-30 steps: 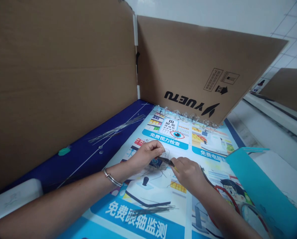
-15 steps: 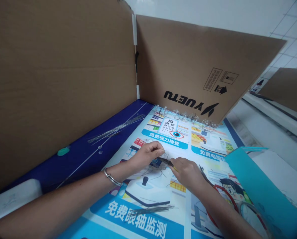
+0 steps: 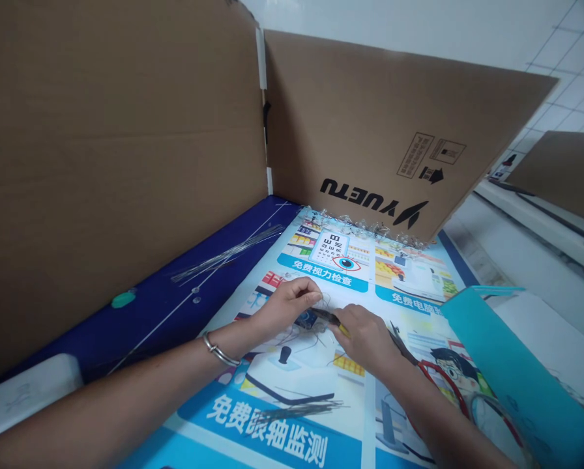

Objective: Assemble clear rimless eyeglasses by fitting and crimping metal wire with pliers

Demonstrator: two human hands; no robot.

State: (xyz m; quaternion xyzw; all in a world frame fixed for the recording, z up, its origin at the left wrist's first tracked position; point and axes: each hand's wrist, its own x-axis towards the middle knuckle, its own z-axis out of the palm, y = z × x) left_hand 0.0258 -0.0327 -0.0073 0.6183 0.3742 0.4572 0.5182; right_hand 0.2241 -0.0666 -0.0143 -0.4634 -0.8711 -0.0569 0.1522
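My left hand [image 3: 294, 301] is closed in a pinch on a thin wire [image 3: 326, 301] that curls up in a small loop. My right hand [image 3: 365, 335] is wrapped around a pair of pliers [image 3: 327, 317] with a yellow grip. The dark jaws point left, close to my left fingertips, and whether they touch the wire I cannot tell. Beneath both hands lie several loose bent wires [image 3: 296, 335], partly hidden. A bundle of short straight wires [image 3: 302, 409] rests on the printed sheet [image 3: 370, 293] nearer to me.
Cardboard panels [image 3: 350, 124] stand behind and to the left. Along the back one runs a row of small clear pieces [image 3: 365, 227]. Longer wires [image 3: 228, 253] lie on the blue strip at left. Red-handled scissors [image 3: 446, 378] and a teal box [image 3: 502, 365] sit at right.
The view has shifted very slightly. Both hands, the pliers and the wire keep nearly the same positions.
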